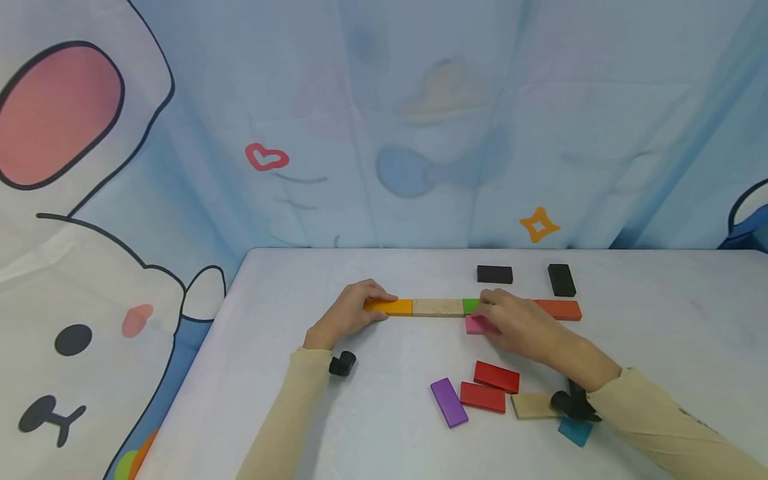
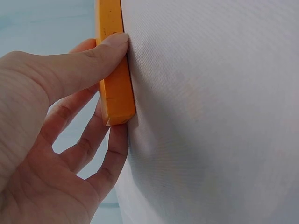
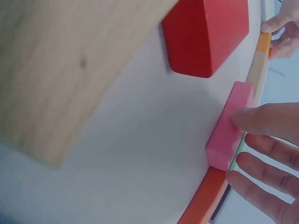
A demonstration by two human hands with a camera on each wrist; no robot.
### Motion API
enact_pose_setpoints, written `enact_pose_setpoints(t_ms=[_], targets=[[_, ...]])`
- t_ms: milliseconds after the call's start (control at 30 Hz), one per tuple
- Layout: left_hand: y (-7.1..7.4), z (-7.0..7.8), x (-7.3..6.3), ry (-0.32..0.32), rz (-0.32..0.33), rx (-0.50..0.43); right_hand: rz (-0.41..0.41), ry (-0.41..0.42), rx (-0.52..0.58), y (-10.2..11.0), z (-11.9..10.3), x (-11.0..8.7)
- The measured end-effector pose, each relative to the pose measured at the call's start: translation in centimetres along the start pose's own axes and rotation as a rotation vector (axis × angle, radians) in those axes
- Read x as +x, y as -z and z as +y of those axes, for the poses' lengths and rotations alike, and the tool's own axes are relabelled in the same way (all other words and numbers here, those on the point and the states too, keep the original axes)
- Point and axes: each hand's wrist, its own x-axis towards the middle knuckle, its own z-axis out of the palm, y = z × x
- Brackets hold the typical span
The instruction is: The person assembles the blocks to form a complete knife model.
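A straight row of flat wooden blocks lies across the table. At its left end my left hand (image 1: 348, 312) pinches a yellow-orange block (image 1: 397, 307) between thumb and fingers. A plain wood block (image 1: 438, 307) abuts it, then a green block (image 1: 470, 306), partly hidden by my right hand (image 1: 522, 325). An orange-red block (image 1: 561, 309) forms the right end. A pink block (image 3: 223, 133) lies along the near side of the green one. My right thumb presses the pink block's near side, while the other fingers reach over to the row's far side.
Two black blocks, one lying crosswise (image 1: 495, 274) and one lengthwise (image 1: 561, 280), are behind the row. Nearer are a purple block (image 1: 449, 403), two red blocks (image 1: 483, 397), another plain wood block (image 1: 530, 406) and a teal block (image 1: 576, 433) by the right wrist. A curtain (image 1: 336, 200) hangs behind the table.
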Motion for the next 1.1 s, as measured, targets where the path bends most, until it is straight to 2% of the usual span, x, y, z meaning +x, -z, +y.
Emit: enact_pose_setpoints(t_ms=[300, 400, 667, 833, 1100], targets=[[0.0, 0.0, 0.0, -0.004, -0.002, -0.006, 0.059, -0.057, 0.097, 2.0, -0.3, -1.6], [0.0, -0.1, 0.0, -0.007, -0.003, -0.008, 0.048, -0.087, 0.135, 2.7, -0.8, -2.3], [0.2, -0.1, 0.0, -0.009, -0.002, 0.003, -0.119, -0.103, 0.237, 2.2, -2.7, -4.4], [0.1, -0.1, 0.0, -0.003, -0.002, -0.001, -0.164, -0.099, 0.230, 1.2, -3.2, -5.0], [0.0, -0.3, 0.0, 0.004, 0.002, -0.016, -0.261, -0.170, 0.241, 0.3, -3.2, -5.1]])
